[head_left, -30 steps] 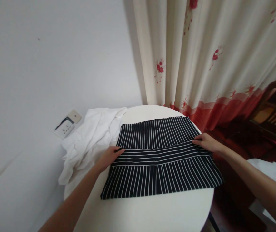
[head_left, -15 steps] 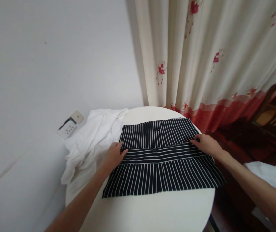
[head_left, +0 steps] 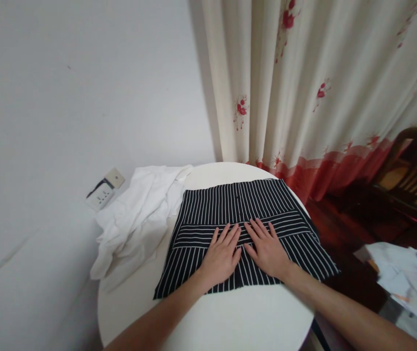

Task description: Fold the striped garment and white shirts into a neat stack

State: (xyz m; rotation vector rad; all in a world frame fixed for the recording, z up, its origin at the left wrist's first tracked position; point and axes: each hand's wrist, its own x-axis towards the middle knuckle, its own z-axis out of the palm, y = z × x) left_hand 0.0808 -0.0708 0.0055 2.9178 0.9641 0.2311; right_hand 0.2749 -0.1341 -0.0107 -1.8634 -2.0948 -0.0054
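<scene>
A black garment with white stripes [head_left: 212,207] lies spread on the round white table [head_left: 208,321]. Its stripes run lengthwise except in a band across the middle, where they run sideways; I cannot tell exactly what garment it is. My left hand [head_left: 222,258] rests flat on the cloth left of its middle, fingers stretched over the band. Close beside it, my right hand [head_left: 269,251] lies flat too, fingers spread on the same band. Both palms cover part of the lower stripes.
Crumpled white cloth [head_left: 141,209] lies at the table's left edge, below a wall socket [head_left: 102,195]. Behind hangs a cream curtain with red flowers [head_left: 267,97]. To the right are a wooden chair [head_left: 413,165] and some white items [head_left: 402,273].
Both hands have left the garment's left and right edges and come together at its middle. Their fingers now lie flat on the band. The garment stays in nearly the same place.
</scene>
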